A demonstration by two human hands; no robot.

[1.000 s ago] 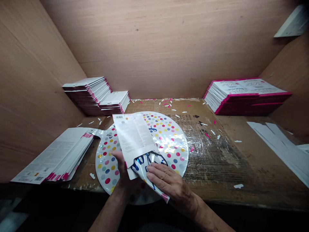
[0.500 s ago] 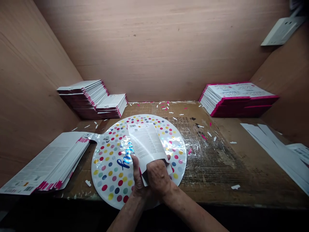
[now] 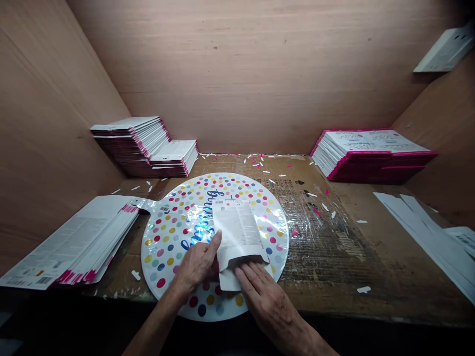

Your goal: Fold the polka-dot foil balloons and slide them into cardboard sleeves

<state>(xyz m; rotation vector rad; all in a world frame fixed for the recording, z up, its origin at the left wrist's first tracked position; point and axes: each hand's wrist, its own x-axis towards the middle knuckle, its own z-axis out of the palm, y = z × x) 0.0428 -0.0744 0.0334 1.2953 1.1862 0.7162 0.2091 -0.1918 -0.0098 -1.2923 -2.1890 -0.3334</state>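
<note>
A white printed card envelope (image 3: 239,227) with pink edges lies tilted over the balloon, its mouth and flap facing me. My left hand (image 3: 198,262) grips its left edge, thumb on top and the other fingers partly hidden under it. Stretched fingers of my right hand (image 3: 261,291) reach to the mouth, their tips just inside it; that thumb is hidden. Beneath both hands is a flat round foil balloon (image 3: 166,252) with coloured dots and blue lettering. Its tail points left, onto a fanned stack of printed envelopes (image 3: 70,237).
More envelopes (image 3: 144,148) are piled at the back left, and a pink-edged stack (image 3: 374,153) stands at the back right. White paper strips (image 3: 419,232) lie on the right. Small paper scraps dot the cardboard-covered table (image 3: 326,267). Wooden panels (image 3: 241,74) enclose the back and sides.
My right hand has drawn back from a curled position inside the mouth, its fingers now straight. My left hand has shifted left along the envelope's edge. The envelope has moved slightly right and lies flatter.
</note>
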